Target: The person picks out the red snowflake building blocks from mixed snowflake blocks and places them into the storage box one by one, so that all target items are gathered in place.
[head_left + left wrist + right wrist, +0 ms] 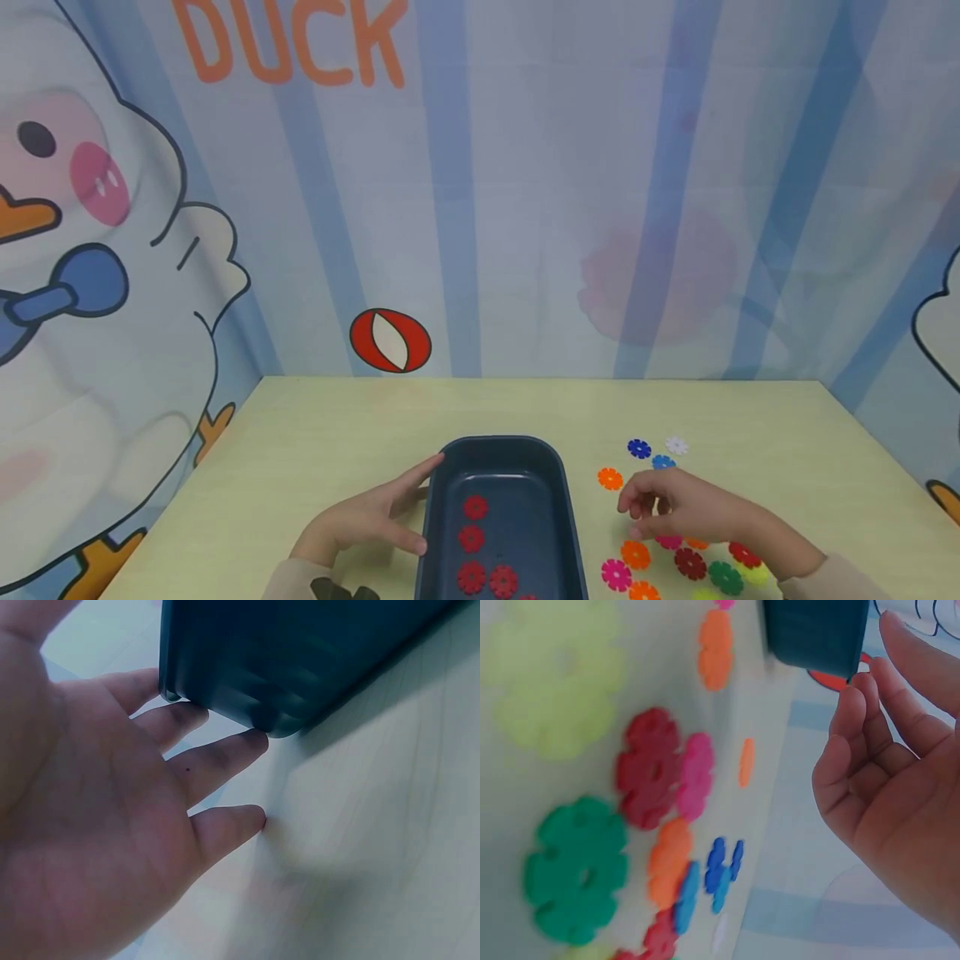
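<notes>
A dark blue tray (504, 500) stands on the table, with several red flower-shaped plastic discs (472, 538) lying in its left part. Beside it, my left hand (367, 518) touches the left wall with spread fingers. In the left wrist view, its fingertips (251, 742) meet the underside corner of the tray (247, 660). My right hand (690, 504) hovers over loose discs to the right of the tray. Its fingers (847, 720) are loosely bent, the thumb stands apart, and nothing shows between them. Under and around that hand lie orange (635, 554), pink (616, 575) and green (726, 577) discs.
Farther back on the right are a dark blue disc (639, 448), a white disc (677, 446) and an orange disc (610, 478). Behind the pale wooden table (337, 417) hangs a striped blue curtain (525, 208) with duck pictures.
</notes>
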Demonstrator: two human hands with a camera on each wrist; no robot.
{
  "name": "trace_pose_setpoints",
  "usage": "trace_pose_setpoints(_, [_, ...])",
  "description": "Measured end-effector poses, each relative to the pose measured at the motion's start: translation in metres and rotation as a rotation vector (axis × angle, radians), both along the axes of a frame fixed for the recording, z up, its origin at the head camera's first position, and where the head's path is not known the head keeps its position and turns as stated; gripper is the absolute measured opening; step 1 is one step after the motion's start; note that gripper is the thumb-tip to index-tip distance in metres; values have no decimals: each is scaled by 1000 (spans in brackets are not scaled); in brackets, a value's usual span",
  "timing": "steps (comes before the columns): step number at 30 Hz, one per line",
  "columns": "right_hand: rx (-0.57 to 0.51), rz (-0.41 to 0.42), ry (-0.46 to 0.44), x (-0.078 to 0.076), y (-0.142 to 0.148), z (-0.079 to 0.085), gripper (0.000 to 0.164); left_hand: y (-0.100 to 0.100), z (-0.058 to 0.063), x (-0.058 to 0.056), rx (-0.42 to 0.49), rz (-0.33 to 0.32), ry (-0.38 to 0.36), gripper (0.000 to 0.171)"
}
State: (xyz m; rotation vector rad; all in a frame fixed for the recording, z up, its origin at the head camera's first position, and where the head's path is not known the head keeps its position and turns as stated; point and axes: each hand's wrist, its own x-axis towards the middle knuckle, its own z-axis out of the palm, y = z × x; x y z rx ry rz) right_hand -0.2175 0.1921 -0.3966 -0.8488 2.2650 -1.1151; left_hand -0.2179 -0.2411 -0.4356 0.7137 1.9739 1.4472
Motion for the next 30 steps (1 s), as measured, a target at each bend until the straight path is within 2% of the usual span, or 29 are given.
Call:
trace_pose_setpoints(4, [64,-79,-28,5,13,-7,23,1,0,0,1,3,-6,103])
trace_pose_setpoints(12, [158,-143,29,12,35,-17,27,1,1,1,-2,10,2,101])
trace_pose_setpoints(19, [234,-250,-34,14,42,-28,32,1,1,1,-9,15,2,102])
trace_pose_setpoints(30, [229,-210,-29,13,51,-35,25,0,0,1,-2,12,-4,102])
